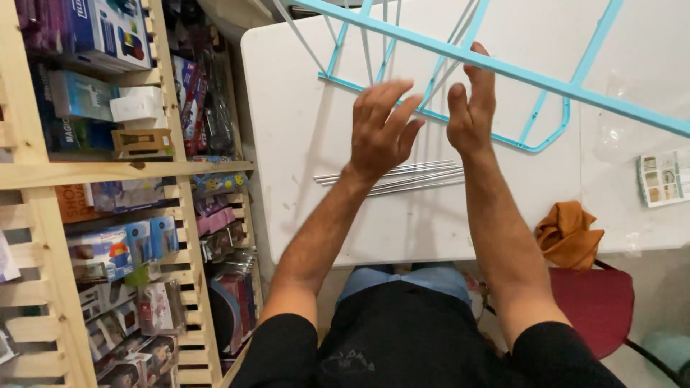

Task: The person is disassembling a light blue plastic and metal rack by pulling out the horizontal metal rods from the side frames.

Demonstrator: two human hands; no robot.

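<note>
Touching blue frame [503, 70]: right hand [471, 115] fingers [480, 68].

Shop or stockroom. Wooden slatted shelves [108, 172] at left, packed with boxed and blister-packed goods [122, 248]; white folding table [302, 144] alongside serving as a work surface.

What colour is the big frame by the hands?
Light blue frame, with thin grey rods; the head view shows it.
</note>
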